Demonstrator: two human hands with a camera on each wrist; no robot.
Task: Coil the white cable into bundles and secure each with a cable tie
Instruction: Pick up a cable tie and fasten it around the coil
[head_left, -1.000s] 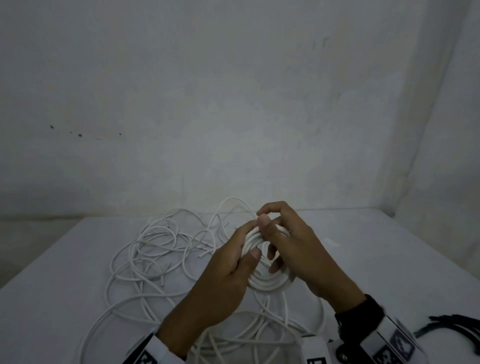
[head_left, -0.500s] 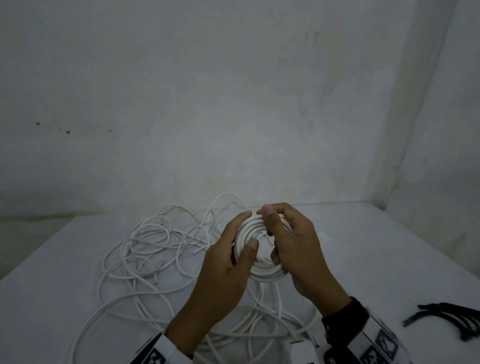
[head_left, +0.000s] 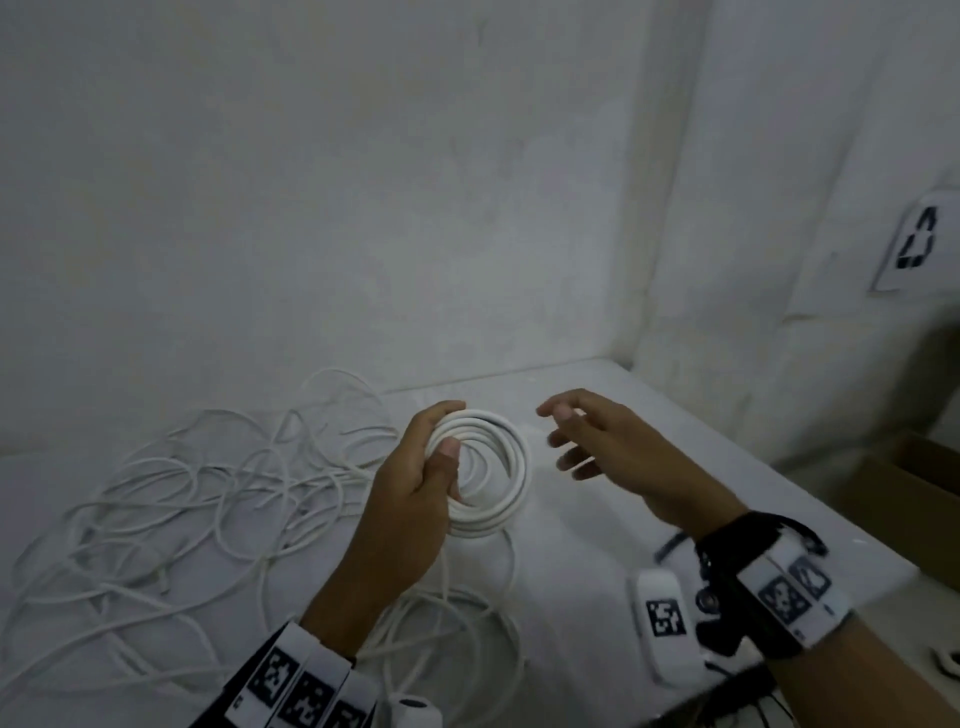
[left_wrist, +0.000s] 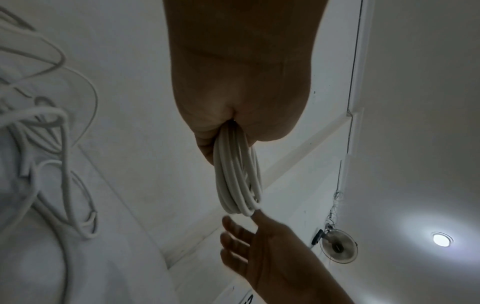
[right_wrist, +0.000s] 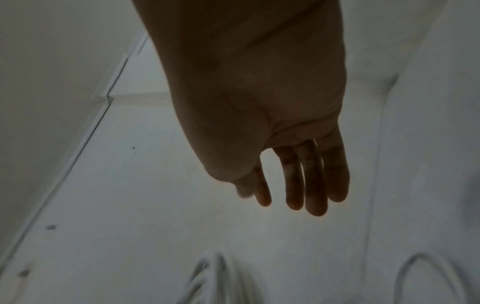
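My left hand (head_left: 415, 483) grips a round coil of white cable (head_left: 498, 467) by its left side, thumb over the front of the loops, above the white table (head_left: 597, 519). In the left wrist view the coil (left_wrist: 237, 181) hangs edge-on out of the left hand (left_wrist: 233, 107). My right hand (head_left: 608, 441) hovers to the right of the coil with fingers spread and holds nothing; in the right wrist view its fingers (right_wrist: 306, 179) hang straight. Loose white cable (head_left: 208, 493) lies tangled on the table's left and runs on beneath the coil (head_left: 467, 623).
White walls meet in a corner behind the table. A brown cardboard box (head_left: 904, 514) sits past the table's right edge. A sheet with a black recycling sign (head_left: 919, 244) is on the right wall.
My right hand let go of the coil and moved away to the right with fingers spread. My left hand keeps its grip on the coil. The head view swung to the right.
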